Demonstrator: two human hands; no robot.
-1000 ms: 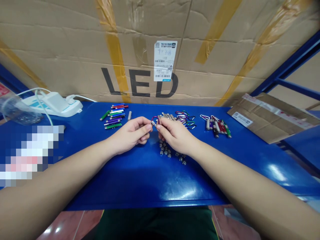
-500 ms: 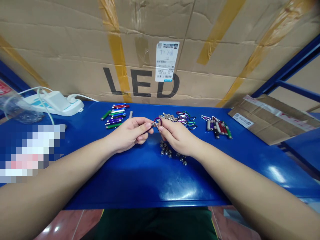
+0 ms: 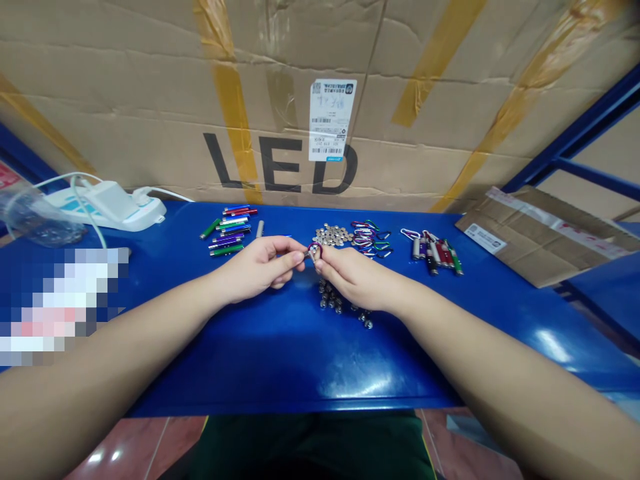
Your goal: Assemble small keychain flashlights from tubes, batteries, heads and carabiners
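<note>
Dark green shorts (image 3: 310, 447) fill the bottom of the view, above a reddish tiled floor (image 3: 130, 447). Both forearms reach forward over a glossy blue table (image 3: 280, 367). The left hand (image 3: 257, 268) is in a narrow pinch on a small silver piece (image 3: 305, 254), and the right hand (image 3: 356, 279) is pinching a small purple-and-red carabiner clip (image 3: 315, 251) just beside it. The clip sits at the tips of the fingers, above the table and roughly mid-table, and the silver piece touches it.

Just below the right hand lie scattered silver cylinders (image 3: 331, 300). Farther on are a cluster of round metal pieces (image 3: 331, 235), a heap of coloured carabiners (image 3: 370, 239), and a group of small flashlights with clips (image 3: 433, 253). Left of these are coloured metal tubes (image 3: 227, 232) and one grey tube (image 3: 259, 229).

A pixelated patch (image 3: 60, 307) hides part of the left side. Beyond it are a clear plastic bag (image 3: 35, 217) and a white power strip (image 3: 105, 208). At the right lies a flat taped cardboard packet (image 3: 540, 237). Behind everything stands a large taped carton printed "LED" (image 3: 280, 167).
</note>
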